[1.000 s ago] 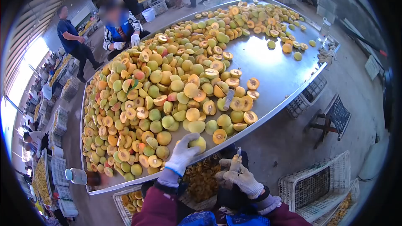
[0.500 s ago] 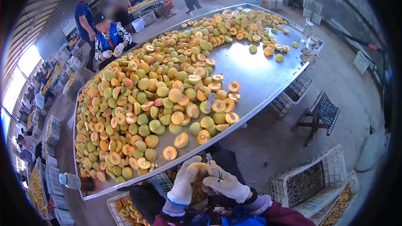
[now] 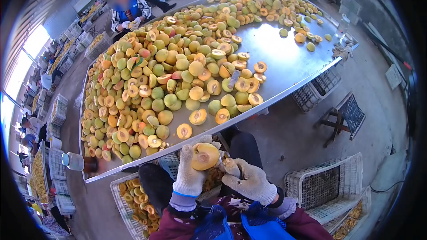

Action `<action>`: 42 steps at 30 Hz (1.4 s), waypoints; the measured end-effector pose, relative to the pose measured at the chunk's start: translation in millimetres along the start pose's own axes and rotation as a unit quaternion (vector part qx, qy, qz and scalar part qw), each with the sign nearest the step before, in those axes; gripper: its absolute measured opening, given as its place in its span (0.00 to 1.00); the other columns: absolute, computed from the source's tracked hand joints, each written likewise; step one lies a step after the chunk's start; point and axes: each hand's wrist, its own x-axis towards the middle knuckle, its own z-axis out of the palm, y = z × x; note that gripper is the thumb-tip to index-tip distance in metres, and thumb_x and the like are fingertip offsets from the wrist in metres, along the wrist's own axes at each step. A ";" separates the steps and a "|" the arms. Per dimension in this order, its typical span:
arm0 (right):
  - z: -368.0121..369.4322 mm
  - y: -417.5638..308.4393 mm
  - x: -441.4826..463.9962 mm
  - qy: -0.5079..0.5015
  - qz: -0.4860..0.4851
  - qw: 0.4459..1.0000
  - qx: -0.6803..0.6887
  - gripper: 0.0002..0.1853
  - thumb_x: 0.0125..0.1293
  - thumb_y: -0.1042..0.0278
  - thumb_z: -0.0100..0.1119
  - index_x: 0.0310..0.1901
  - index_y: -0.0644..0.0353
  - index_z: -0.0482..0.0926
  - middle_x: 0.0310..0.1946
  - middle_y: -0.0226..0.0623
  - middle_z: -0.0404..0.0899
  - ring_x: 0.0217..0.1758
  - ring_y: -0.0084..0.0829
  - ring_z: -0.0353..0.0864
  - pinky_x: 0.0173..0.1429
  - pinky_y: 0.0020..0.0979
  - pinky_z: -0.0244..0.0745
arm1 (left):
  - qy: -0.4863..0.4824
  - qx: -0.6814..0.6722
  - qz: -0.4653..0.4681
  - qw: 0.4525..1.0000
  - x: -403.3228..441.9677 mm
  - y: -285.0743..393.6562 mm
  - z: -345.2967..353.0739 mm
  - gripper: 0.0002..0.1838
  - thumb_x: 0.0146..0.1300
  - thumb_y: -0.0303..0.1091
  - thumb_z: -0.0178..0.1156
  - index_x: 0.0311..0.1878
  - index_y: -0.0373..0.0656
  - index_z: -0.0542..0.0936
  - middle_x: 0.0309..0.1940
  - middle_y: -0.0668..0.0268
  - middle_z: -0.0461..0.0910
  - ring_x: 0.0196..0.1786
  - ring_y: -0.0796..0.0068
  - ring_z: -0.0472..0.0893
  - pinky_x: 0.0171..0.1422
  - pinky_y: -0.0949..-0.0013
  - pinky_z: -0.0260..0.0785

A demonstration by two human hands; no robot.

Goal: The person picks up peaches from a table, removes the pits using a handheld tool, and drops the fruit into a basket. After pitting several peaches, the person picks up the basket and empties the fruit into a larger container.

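Observation:
My left hand (image 3: 190,169), in a pale knit glove, grips a halved yellow peach (image 3: 205,156) with its cut face and centre turned up toward me. My right hand (image 3: 249,182), gloved alike, is closed on a small pitting tool (image 3: 231,167) with a short brownish handle; its metal end is close to the peach half, and whether they touch I cannot tell. Both hands are above my lap, just in front of the metal table (image 3: 278,71). A large heap of peaches (image 3: 155,84), many of them halved, covers much of the table.
Another handled tool (image 3: 233,80) lies on the heap. A jar (image 3: 73,161) stands at the table's left corner. Below are a crate of peach halves (image 3: 126,209), a white crate (image 3: 322,191) and a folding stool (image 3: 342,118). Across the table a gloved co-worker (image 3: 129,11) sits.
My left hand has turned the peach half so its cut face shows, and my right hand has moved slightly away from it. The view has shifted, and a standing person behind has moved.

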 end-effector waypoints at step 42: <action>93.1 -76.7 22.6 -0.028 -0.054 0.961 -0.271 0.17 0.56 0.50 0.69 0.36 0.53 0.76 0.16 0.38 0.78 0.19 0.42 0.81 0.24 0.39 0.74 | -0.004 0.130 -0.023 0.991 -37.5 68.7 -63.4 0.46 0.65 0.75 0.36 0.51 0.33 0.74 0.38 0.64 0.77 0.41 0.76 0.76 0.49 0.74 0.67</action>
